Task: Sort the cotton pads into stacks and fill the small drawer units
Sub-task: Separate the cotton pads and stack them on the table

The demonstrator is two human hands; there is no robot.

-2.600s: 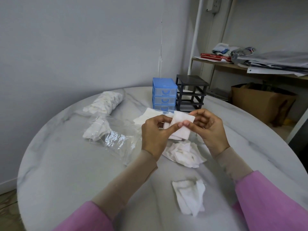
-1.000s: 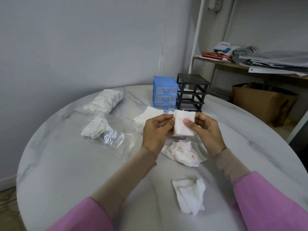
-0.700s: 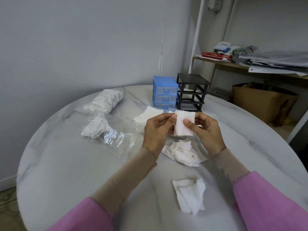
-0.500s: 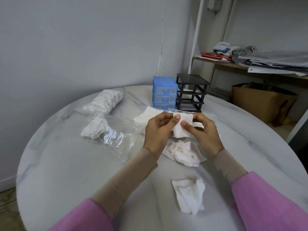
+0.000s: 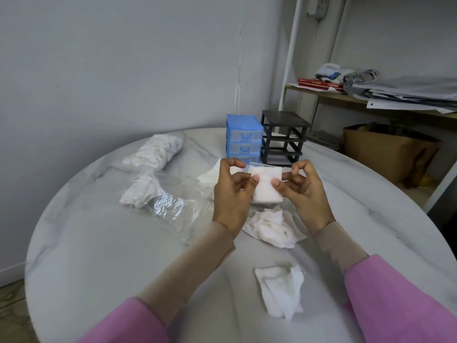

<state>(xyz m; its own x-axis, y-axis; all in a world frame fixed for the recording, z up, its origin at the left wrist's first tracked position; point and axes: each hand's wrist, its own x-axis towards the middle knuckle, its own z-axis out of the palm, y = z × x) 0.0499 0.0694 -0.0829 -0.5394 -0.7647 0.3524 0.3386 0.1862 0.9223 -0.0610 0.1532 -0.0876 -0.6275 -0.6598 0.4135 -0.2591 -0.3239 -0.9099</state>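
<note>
Clear plastic bags of white cotton pads (image 5: 153, 154) lie left on the marble table (image 5: 99, 256); the left hand (image 5: 231, 191) and right hand (image 5: 304, 191) pinch a squared stack of white pads (image 5: 266, 185) between them, blue plastic drawer unit (image 5: 243, 137) straight ahead, just beyond.

Outer sleeves: pink, loose, ended partway along each forearm.
Under-sleeves: beige, close-fitting, reached both wrists.
Left hand (image 5: 232, 191): bare, no rings or watch seen.
Right hand (image 5: 305, 191): bare likewise.
</note>
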